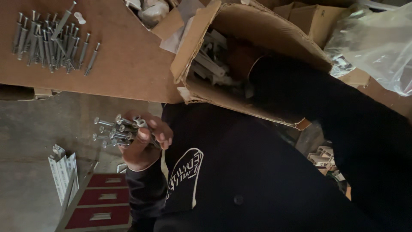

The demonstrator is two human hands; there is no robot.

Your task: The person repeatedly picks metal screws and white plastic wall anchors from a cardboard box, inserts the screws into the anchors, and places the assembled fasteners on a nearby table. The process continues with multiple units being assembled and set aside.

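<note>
- Head view: the left hand (143, 144) is clamped on a bundle of screws (115, 130), heads fanned out, below the table edge – a slack grip could spill them onto the concrete floor (30, 129).
- The right arm (300, 90) reaches into the tipped cardboard box (201, 38) (its hand is hidden, so I cannot tell its state) – the box may slide off.
- Far left, more screws (51, 43) lie on the brown table (128, 64); a plastic bag (377, 43) lies far right.
</note>
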